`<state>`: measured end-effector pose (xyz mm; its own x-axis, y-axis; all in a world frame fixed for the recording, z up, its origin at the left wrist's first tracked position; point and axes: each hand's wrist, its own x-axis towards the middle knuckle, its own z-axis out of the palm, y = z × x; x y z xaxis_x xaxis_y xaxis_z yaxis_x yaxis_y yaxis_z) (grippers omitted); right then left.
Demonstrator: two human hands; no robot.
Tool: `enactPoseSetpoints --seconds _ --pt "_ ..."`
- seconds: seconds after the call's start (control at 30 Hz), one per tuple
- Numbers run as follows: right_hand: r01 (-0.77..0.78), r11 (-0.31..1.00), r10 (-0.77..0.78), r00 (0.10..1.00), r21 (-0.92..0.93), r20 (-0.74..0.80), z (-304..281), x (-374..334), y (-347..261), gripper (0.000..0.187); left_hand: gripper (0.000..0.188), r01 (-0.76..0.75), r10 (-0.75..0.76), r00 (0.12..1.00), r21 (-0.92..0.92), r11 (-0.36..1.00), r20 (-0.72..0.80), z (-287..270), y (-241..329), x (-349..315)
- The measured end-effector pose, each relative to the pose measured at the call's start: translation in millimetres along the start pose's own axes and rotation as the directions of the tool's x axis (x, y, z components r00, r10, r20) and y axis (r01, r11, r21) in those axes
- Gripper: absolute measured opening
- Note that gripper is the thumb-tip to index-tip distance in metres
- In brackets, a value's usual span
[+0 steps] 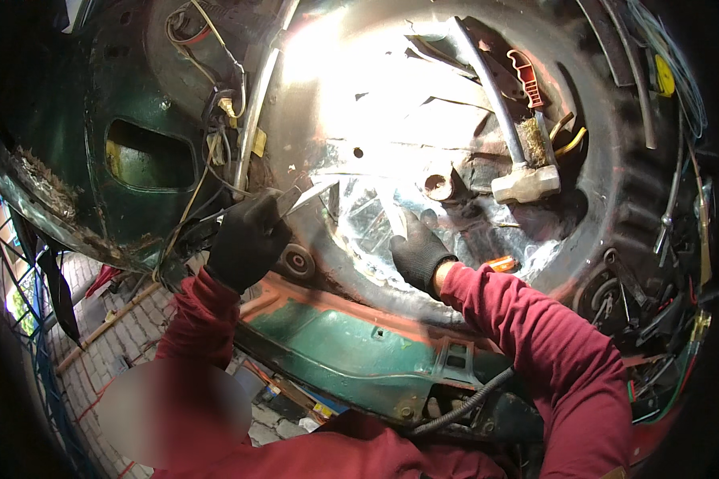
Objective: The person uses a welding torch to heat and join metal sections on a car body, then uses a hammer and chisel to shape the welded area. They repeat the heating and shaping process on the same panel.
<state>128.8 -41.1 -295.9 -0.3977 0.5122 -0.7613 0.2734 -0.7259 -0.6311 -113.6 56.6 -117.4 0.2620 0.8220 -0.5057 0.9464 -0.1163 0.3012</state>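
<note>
The left hand (252,239), in a black glove, is closing its fingers around a narrow flat metal piece (289,201), which is sticking up over the left edge of the round well (607,164). The right hand (419,251), also gloved, is reaching into the near part of the well with its fingers partly curled; a pale patch is showing beside the fingertips, but glare is hiding whether they are gripping anything.

Around the right hand, shiny crinkled material (363,209) is covering the near floor of the well. An orange object (501,263) is lying near the well's near right edge, and a short brown tube (439,186) is resting near its middle. A hammer (527,184) and a red-handled tool (526,78) are lying in its right part. Strong light is washing out its far left part.

Outside the well, a silvery bar (254,120) is running along its left, a green panel (335,339) is curving along its near side, and thin wires (679,72) are hanging at its far right.
</note>
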Motion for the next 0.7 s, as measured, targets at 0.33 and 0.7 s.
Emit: enactPoseSetpoints --seconds 0.33,0.7 --pt "0.069 0.973 -0.055 0.996 -0.22 0.068 -10 25 -5 0.072 0.022 -0.037 0.024 0.989 0.088 0.995 0.145 18 -1 31" --pt "0.186 0.846 -0.106 0.977 -0.5 0.185 -30 63 -28 0.043 0.024 -0.036 0.034 0.999 0.069 0.997 0.03 33 -6 19"
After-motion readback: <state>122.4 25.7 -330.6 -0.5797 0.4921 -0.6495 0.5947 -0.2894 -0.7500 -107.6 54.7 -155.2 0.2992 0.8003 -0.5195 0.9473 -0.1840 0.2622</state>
